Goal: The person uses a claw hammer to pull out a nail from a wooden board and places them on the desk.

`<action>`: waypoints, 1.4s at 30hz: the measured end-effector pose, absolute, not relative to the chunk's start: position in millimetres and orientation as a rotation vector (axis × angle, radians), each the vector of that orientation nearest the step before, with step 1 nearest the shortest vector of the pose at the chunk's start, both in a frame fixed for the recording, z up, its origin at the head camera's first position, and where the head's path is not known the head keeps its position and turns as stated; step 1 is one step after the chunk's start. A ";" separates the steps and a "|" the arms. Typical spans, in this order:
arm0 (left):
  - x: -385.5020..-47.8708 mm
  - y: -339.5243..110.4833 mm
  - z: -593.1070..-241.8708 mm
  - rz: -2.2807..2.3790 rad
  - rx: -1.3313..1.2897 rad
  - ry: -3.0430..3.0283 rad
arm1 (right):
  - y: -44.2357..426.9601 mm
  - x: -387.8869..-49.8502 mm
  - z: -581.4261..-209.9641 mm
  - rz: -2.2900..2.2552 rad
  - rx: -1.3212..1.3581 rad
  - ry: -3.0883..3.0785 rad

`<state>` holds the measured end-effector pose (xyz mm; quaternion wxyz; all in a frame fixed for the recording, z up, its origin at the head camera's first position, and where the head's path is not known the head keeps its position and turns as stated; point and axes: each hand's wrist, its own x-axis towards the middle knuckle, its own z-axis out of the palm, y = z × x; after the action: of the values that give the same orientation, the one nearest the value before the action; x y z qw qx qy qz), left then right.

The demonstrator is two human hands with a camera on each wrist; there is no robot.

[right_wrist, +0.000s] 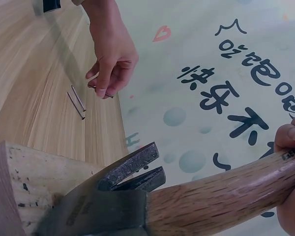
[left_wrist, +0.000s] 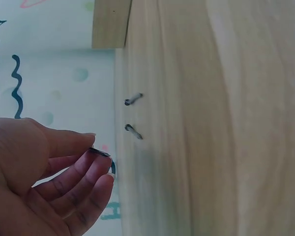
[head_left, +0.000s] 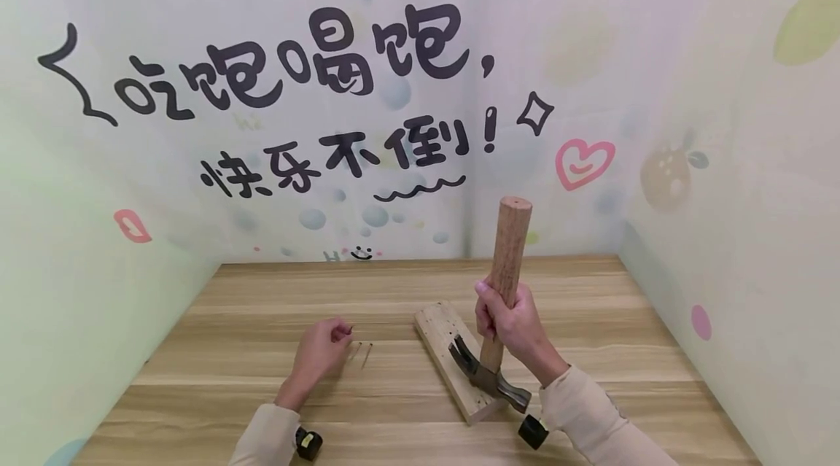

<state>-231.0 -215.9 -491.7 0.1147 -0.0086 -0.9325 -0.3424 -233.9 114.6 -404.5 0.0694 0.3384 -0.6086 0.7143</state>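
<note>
My left hand [head_left: 318,353] pinches a nail [left_wrist: 100,153] between thumb and fingertips, low over the table. Two more nails lie beside that hand; one nail [left_wrist: 133,99] and the other nail [left_wrist: 134,132] show apart in the left wrist view. In my right hand [head_left: 518,324] is a claw hammer [head_left: 512,247], gripped by its wooden handle with the handle's end pointing up. The hammer's metal head hangs at the near part of a wooden board [head_left: 436,324], its claw turned left. Whether the head touches the board I cannot tell.
The wood-grain table [head_left: 216,349] meets a printed backdrop [head_left: 420,225] at its far edge, with pale side walls left and right. Small black devices sit by the wrists, one black device [head_left: 308,444] at the left and another black device [head_left: 533,432] at the right.
</note>
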 end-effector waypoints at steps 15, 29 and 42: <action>-232.9 -224.6 -503.3 -0.895 0.029 -2.834 | 115.3 -234.3 -407.4 2.185 1.055 -1.791; -236.1 -224.9 -504.9 -0.868 0.059 -2.874 | 115.4 -233.7 -408.9 2.193 0.989 -1.802; -234.8 -226.3 -505.4 -0.859 0.033 -2.876 | 115.1 -229.8 -407.4 2.191 1.006 -1.805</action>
<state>-234.8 -226.3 -505.4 0.0697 0.0110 -0.9558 -0.2854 -229.8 115.1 -407.4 0.0651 0.3332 -0.5981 0.7260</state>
